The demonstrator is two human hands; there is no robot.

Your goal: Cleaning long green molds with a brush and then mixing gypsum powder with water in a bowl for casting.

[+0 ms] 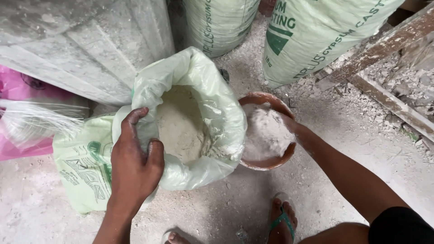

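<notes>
A pale green sack stands open on the floor, its clear plastic liner rolled back around white powder. My left hand grips the near rim of the liner and sack. Just right of the sack sits a brown round bowl heaped with the same white powder. My right hand is at the bowl's far right rim, dusted white, fingers partly hidden in the powder. Whether it grips the rim I cannot tell.
Two full green-and-white sacks stand behind. A grey slab leans at upper left over a pink bag. Wooden boards and rubble lie at right. My sandalled feet are on the dusty floor.
</notes>
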